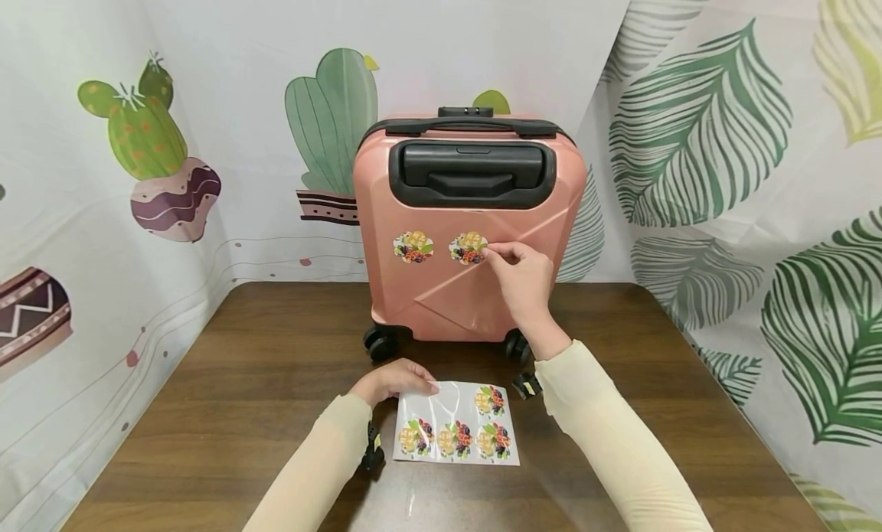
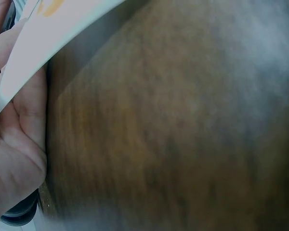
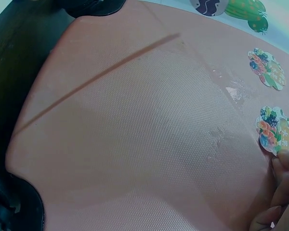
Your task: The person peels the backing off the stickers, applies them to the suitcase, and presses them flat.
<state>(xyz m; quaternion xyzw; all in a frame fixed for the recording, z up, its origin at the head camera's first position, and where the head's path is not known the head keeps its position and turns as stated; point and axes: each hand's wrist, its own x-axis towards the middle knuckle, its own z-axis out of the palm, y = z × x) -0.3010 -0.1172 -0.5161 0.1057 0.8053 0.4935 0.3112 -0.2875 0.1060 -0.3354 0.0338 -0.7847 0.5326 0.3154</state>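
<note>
Right hand (image 1: 520, 275) up at the action now, thumb and finger pinching the edge of a colourful fruit-printed sticker (image 1: 465, 249) with a scalloped outline, right there on the face of the upright pink hard-shell suitcase (image 1: 406, 302), below its black recessed handle (image 1: 472, 176)! A matching fruit-printed sticker (image 1: 411, 249) sits level with it, near and to the left. Down below, the left hand (image 1: 394, 380) pinches the upper-left corner of a glossy white sticker sheet (image 1: 441, 409), thumb on top, and there are four more fruit stickers on that sheet, over the dark brown wood-grain table (image 1: 241, 409), in front of the suitcase's black wheels (image 1: 380, 344)
</note>
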